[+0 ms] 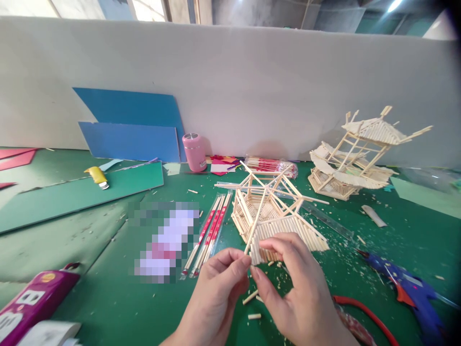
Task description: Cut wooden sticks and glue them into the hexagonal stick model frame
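A pavilion-like model built of pale wooden sticks stands on the green table, in front of both hands. Its open roof frame has one side covered with short sticks laid close together. My left hand pinches between thumb and forefinger at the near end of a wooden stick that slopes down from the roof's peak. Close by, my right hand is open, thumb and forefinger apart; its thumb tip is beside the left fingertips, and its forefinger is over the covered roof side. Whether it touches the sticks I cannot tell.
Wrapped chopsticks lie left of the model. A second stick model stands behind right, with a blue glue gun nearer. A pink flask, yellow cutter and purple bottle are leftward. Cut stick pieces are scattered around.
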{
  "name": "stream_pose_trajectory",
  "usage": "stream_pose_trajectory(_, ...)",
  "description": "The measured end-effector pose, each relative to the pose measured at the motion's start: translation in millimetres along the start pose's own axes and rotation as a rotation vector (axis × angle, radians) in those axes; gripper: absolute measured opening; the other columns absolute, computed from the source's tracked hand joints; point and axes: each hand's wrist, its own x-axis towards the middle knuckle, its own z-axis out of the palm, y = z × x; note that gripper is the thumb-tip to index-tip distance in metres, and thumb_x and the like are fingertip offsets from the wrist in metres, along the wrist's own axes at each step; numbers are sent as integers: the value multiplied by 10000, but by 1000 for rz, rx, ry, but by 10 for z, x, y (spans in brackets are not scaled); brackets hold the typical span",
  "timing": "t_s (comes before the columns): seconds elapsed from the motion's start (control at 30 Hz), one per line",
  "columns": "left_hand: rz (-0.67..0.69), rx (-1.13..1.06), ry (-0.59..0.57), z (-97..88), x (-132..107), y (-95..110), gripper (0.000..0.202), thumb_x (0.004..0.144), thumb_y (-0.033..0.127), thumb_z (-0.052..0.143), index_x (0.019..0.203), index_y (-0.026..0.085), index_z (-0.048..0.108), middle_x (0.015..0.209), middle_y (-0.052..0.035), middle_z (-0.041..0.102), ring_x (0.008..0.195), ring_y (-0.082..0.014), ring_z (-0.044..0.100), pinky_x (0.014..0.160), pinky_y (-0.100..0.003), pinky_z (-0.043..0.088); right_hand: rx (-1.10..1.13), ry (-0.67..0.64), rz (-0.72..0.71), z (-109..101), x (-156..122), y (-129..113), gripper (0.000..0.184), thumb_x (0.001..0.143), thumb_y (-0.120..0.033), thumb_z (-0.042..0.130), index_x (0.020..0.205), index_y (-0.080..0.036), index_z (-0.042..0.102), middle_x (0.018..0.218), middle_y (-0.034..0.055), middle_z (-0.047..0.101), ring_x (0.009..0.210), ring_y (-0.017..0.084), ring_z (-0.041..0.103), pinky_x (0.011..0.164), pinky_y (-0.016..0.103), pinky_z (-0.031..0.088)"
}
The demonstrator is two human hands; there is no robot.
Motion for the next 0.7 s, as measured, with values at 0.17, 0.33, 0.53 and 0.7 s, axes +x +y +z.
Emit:
stream_pose_trajectory(0.17,10,3,8,7,-11,16,147,656,237,716,608,137,619,548,34,495,523,-74,401,542,-189,360,2,1,-8,1,-6,7,279,736,-125,551,1007,-158,495,907,67,495,823,187,490,670,359,462)
stream_pose_trajectory(0.33,-8,-2,13,24,-10,30,157,628,234,733,591,137,616,549,28,515,531,-79,427,541,-187,367,-4,28,-23,16,-3,3,277,734,-124,545,1007,-143,500,895,79,501,811,195,494,647,359,466)
stream_pose_trajectory(0.53,3,-9,29,32,-14,32,143,623,234,734,597,140,630,551,25,522,534,-80,435,539,-182,372,-12,49,1,35,19,-25,268,737,-120,540,1000,-145,498,892,78,502,814,198,496,660,363,459)
stream_pose_trajectory(0.7,-1,12,31,14,-13,42,139,636,243,725,612,141,634,527,31,492,527,-77,412,535,-178,363,-12,44,-21,24,-1,-10,299,720,-116,557,1011,-142,495,898,77,502,815,196,495,659,354,454)
